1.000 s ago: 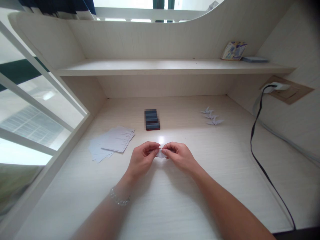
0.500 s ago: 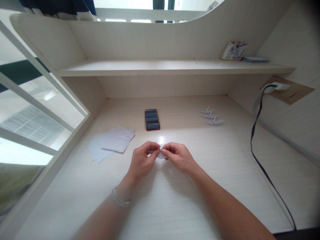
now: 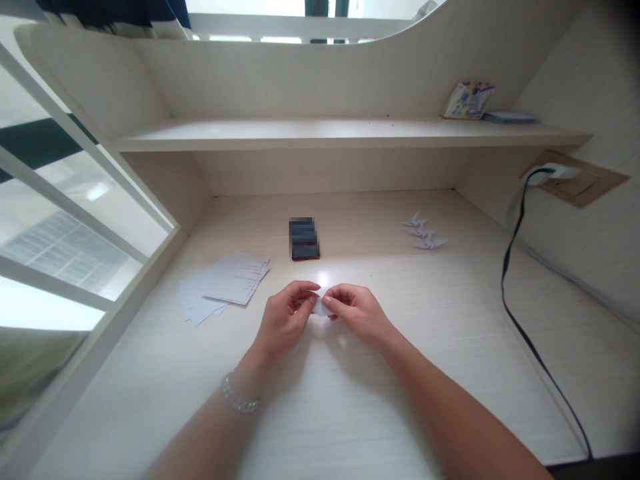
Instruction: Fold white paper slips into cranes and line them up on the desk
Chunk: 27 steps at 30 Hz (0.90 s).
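My left hand (image 3: pixel 286 316) and my right hand (image 3: pixel 356 311) meet at the middle of the pale wooden desk (image 3: pixel 450 333). Both pinch a small folded piece of white paper (image 3: pixel 321 307) between their fingertips, just above the desk. Most of the paper is hidden by my fingers. A bead bracelet (image 3: pixel 239 399) circles my left wrist.
A loose stack of white paper squares (image 3: pixel 225 283) lies to the left of my hands. A dark phone (image 3: pixel 303 239) lies behind them. Three folded paper cranes (image 3: pixel 424 234) stand at the back right. A black cable (image 3: pixel 520 293) runs from a wall socket (image 3: pixel 555 175) along the right side. A shelf (image 3: pixel 340 133) holds a small box (image 3: pixel 467 101).
My fingers shifted slightly on the folded paper; the hands stay in the same place.
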{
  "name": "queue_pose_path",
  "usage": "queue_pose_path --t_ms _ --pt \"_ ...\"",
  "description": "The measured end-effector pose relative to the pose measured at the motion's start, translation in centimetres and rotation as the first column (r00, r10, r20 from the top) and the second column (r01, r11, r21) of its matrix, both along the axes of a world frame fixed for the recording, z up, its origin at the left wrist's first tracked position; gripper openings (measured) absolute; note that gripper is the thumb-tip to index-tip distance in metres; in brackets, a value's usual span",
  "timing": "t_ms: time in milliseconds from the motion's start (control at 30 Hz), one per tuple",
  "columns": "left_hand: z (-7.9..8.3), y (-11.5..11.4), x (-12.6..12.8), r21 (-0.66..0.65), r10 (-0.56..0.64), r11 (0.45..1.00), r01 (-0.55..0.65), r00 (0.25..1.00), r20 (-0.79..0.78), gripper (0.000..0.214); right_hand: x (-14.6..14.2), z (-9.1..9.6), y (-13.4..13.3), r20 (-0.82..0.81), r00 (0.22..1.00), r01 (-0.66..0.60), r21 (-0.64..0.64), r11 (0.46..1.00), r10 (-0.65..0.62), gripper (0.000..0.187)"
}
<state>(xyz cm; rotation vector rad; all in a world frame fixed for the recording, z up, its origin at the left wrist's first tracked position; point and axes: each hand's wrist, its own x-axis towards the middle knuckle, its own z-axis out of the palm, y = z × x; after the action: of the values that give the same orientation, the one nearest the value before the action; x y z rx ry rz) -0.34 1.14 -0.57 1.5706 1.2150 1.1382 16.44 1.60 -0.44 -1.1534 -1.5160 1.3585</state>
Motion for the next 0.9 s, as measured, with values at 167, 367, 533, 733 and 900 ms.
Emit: queue_pose_path --t_ms 167,367,533,733,900 --pt "0.05 0.29 -0.14 -0.118 -0.055 0.990 0.075 0.985 0.162 0.023 -0.02 -0.02 -0.08 0.049 0.999 0.010 0.005 1.000 -0.010 0.016" --pt "0.05 0.23 -0.03 -0.108 -0.036 0.993 0.051 0.990 0.137 0.022 -0.02 -0.06 -0.04 0.089 0.996 0.009 0.030 0.999 -0.012 0.017" --pt "-0.10 0.25 -0.18 -0.068 -0.069 0.995 0.074 0.995 0.078 0.024 0.10 -0.06 -0.03 0.118 0.993 0.005 0.038 0.999 -0.010 0.016" --pt "-0.05 0.29 -0.38 -0.106 -0.100 0.988 0.112 0.989 0.111 0.026 0.16 0.04 0.00 0.143 0.989 0.020 0.052 0.998 -0.027 0.017" --pt "-0.08 0.21 -0.21 -0.098 -0.054 0.993 0.062 0.995 0.078 0.026 0.16 -0.17 0.11 0.139 0.990 0.017 0.052 0.999 -0.024 0.017"
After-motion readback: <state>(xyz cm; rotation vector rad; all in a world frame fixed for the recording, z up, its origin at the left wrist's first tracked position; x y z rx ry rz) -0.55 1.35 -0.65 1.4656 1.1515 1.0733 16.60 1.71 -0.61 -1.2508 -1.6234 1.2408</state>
